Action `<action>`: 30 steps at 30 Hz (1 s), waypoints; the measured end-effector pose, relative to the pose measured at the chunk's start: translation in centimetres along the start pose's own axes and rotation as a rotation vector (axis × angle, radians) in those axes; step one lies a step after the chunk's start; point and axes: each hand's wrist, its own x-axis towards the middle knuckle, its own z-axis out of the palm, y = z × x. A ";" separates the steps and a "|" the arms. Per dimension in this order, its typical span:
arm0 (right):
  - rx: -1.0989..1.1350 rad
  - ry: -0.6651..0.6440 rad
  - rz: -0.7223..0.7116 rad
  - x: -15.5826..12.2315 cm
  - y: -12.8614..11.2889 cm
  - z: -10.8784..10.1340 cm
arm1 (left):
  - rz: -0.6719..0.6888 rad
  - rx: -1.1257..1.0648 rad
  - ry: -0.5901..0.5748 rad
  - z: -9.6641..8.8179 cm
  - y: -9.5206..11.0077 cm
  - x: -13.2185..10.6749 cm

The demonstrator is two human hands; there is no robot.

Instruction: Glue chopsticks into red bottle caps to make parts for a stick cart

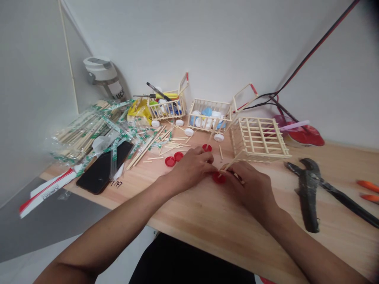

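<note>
My right hand point(251, 183) is closed on a thin wooden stick point(232, 161), pinched between thumb and fingers. The stick's lower end meets a red bottle cap point(219, 178) on the table. My left hand point(195, 167) has its fingers bent together at the cap's left side, gripping its edge; the fingertips are partly hidden. Just beyond the left hand lies another red cap point(207, 148) with a stick at it. Two more red caps point(170, 161) rest to the left. A stick-built basket frame point(260, 138) stands behind my right hand.
Two small stick carts point(210, 112) on white cap wheels hold bottle caps. Loose sticks point(174, 144), bagged sticks point(85, 130), a phone point(103, 169) and a bottle point(103, 77) are at left. Black-handled pliers point(309, 189) and orange handles point(368, 191) lie at right.
</note>
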 end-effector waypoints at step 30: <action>-0.018 0.003 -0.020 0.3 -0.2 -0.1 | -0.057 -0.024 0.002 0.6 1.0 2.3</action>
